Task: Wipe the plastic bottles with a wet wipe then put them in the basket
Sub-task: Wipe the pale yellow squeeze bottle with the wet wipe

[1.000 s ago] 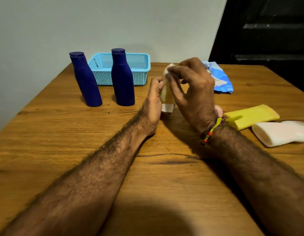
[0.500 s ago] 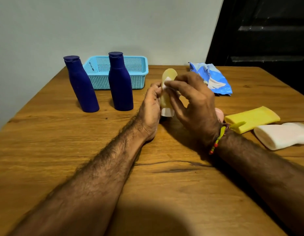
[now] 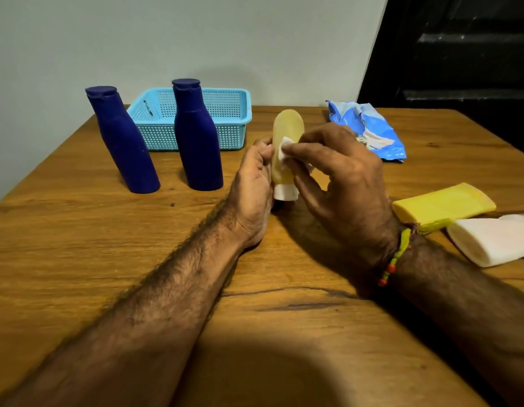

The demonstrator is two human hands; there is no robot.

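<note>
No legible text anywhere. Wipe pack, just beyond the right hand: blue/white print only, no words or brand readable. Pale yellow bottle in the grip: no label seen. Two dark blue bottles left of the grip, plus yellow bottle and white bottle to its right: plain, no markings.

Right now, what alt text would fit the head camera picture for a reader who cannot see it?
A person's left hand steadies a pale yellow bottle standing cap-down on a wooden table while the right hand rubs it with a wet wipe. Two blue bottles stand before a light blue basket.
</note>
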